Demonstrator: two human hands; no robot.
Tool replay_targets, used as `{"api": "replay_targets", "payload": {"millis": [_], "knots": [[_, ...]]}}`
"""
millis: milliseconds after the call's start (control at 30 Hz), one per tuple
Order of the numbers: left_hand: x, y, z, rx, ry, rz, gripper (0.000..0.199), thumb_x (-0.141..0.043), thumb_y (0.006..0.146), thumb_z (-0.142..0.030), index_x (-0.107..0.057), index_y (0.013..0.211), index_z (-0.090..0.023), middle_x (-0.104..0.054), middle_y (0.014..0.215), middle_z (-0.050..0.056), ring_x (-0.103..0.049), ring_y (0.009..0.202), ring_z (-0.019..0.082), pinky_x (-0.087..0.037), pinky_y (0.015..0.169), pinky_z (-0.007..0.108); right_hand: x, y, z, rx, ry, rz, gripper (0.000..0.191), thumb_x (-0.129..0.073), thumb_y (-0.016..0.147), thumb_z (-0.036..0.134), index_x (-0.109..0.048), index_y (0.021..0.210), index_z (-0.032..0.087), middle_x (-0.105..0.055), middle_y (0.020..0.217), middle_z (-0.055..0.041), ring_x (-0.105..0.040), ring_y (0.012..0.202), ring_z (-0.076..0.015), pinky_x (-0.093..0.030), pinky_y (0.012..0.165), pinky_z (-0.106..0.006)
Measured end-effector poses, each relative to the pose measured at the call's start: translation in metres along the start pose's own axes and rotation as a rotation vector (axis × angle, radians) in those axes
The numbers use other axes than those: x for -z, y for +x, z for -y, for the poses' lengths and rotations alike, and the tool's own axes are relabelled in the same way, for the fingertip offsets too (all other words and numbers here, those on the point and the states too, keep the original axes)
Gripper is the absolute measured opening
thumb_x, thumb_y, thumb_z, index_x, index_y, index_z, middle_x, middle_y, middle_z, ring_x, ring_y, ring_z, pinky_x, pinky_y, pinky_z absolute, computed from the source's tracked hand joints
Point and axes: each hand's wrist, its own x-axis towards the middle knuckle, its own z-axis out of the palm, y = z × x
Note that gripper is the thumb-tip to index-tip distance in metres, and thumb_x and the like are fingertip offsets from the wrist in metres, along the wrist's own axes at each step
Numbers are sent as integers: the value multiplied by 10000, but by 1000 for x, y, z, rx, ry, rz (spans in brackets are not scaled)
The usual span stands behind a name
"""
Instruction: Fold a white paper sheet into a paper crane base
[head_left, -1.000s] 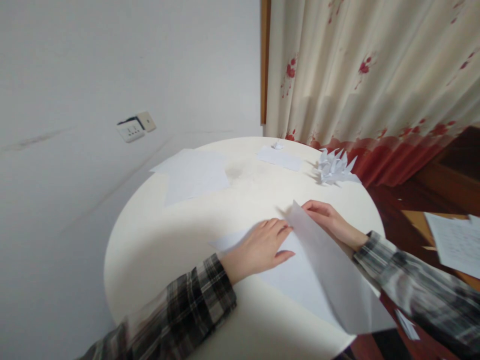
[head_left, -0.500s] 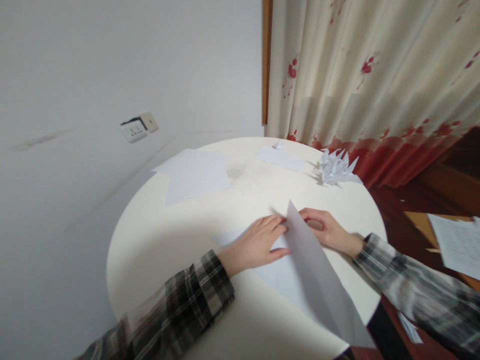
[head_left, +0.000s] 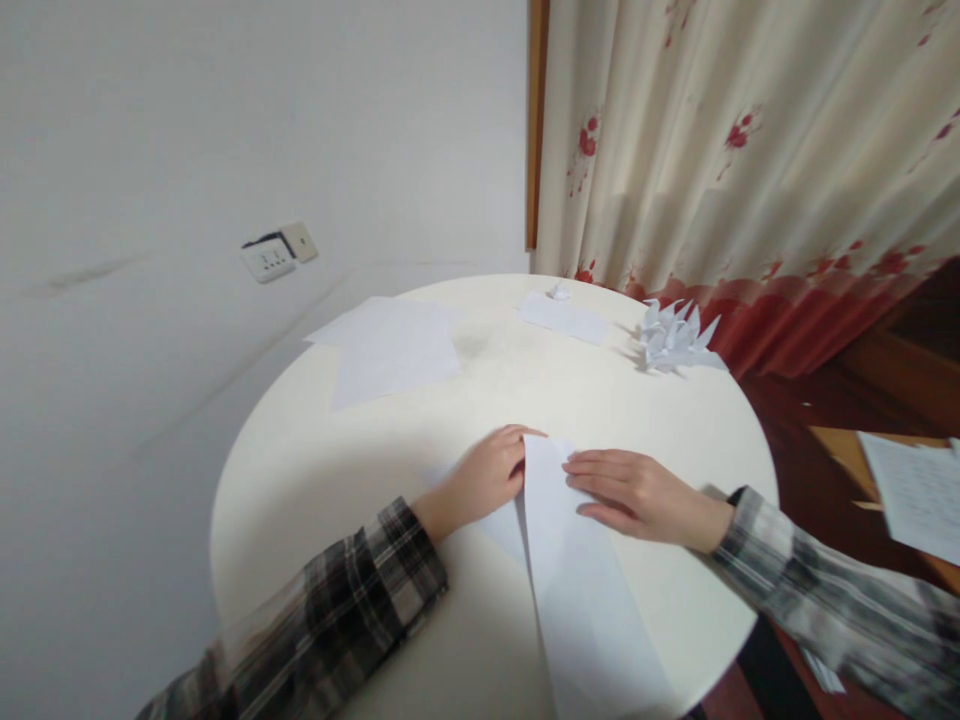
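While the right hand (head_left: 641,497) rests on the folded sheet of white paper (head_left: 577,600), its fingers extended and thumb spread apart, the left hand (head_left: 480,478) meets the upper left edge of the flap. Some left fingertips are hidden behind the paper; whether they grip it cannot be told. The sheet lies on the near part of the round white bench (head_left: 675,420). Toward the far rim: loose sheets (head_left: 397,350), left; a smaller sheet (head_left: 562,320), centre; clustered, pointed paper figures (head_left: 671,338), right.
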Motion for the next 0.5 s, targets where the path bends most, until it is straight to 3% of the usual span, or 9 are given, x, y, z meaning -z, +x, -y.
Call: {"api": "replay_targets", "payload": {"millis": [100,200,300,400,500], "knots": [[5,1,2,226,-10,-131,227,-355,863,-139,-547,981,-168,-612,995,59,-540,979,175,-410,903,338,0,1,0,2,-5,6,315,-526,848,259,-574,1147,173,-619,1145,-113,-534,1125,-228,-462,954,-411],[9,4,-2,362,-117,-123,255,-284,922,-257,-527,937,-182,-623,922,41,-571,899,162,-438,833,316,1,2,1,1,1,11,310,-517,848,244,-575,1144,170,-619,1144,-113,-531,1127,-224,-462,955,-406],[8,6,-5,409,-104,-69,247,-482,848,-400,-526,956,-181,-620,902,42,-579,849,178,-454,778,311,1,4,2,4,18,-2,305,-512,844,228,-576,1138,182,-620,1142,-107,-535,1120,-221,-465,949,-409],[5,6,-6,403,27,-44,455,-726,636,-407,-537,971,-165,-597,883,47,-567,829,204,-452,744,321,2,6,4,7,34,-4,302,-497,842,196,-574,1133,189,-623,1133,-98,-531,1123,-213,-460,953,-406],[4,5,-8,412,52,2,468,-763,593,-386,-555,948,-164,-580,829,30,-562,795,203,-442,708,313,3,8,6,-2,85,11,323,-473,837,157,-555,1147,201,-606,1153,-84,-516,1131,-197,-446,963,-392]]}}
